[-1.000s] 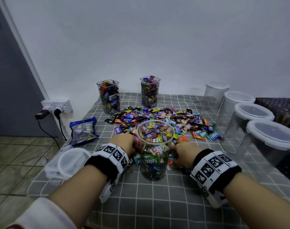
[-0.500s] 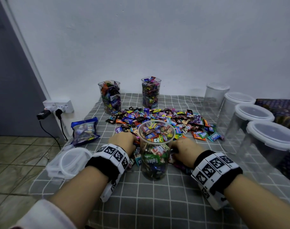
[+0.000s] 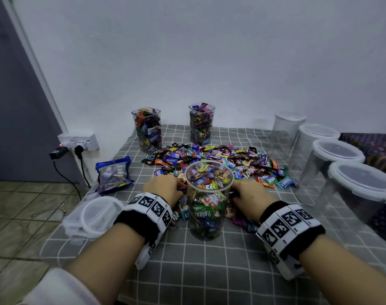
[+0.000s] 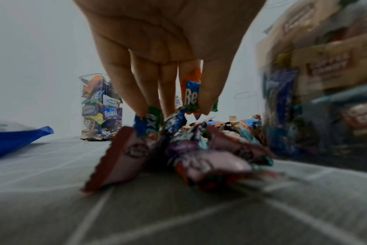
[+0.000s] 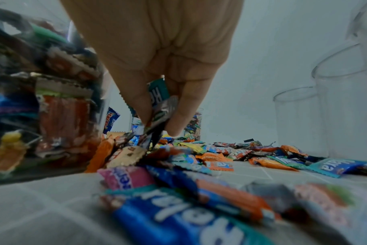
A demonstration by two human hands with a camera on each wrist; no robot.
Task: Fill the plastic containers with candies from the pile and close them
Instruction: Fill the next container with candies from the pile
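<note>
- The left hand (image 3: 163, 187) is down on the near edge of the candy pile (image 3: 222, 159), just left of the open container (image 3: 206, 199); in the left wrist view its fingers (image 4: 136, 86) curl down round several wrapped candies (image 4: 192, 94), among them an orange-and-blue "Relaxa" piece pinched against the thumb.
- The right hand (image 3: 250, 198) sits on the pile just right of the same container; the right wrist view shows its thumb and fingers (image 5: 186, 109) pinching a small bunch of wrappers (image 5: 160, 102), a teal one uppermost.
- The open container stands upright on the grey checked cloth of the bench (image 3: 209, 271), between the two hands, lidless and filled with candies nearly to its rim.
- The pile spreads across the middle of the bench behind that container, reaching toward the right-hand row of tubs.
- Two more filled containers stand at the back near the wall, one to the left (image 3: 147, 128) and one to the right (image 3: 201, 123), both without lids and heaped above the rim.
- Four clear lidded containers (image 3: 339, 170) stand in a row along the right side, apparently with no candy in them.
- A loose stack of lids (image 3: 95, 213) lies at the bench's left edge, with a blue candy bag (image 3: 114, 173) just behind it.
- A wall socket (image 3: 79, 142) with two plugs sits beyond the left edge.
</note>
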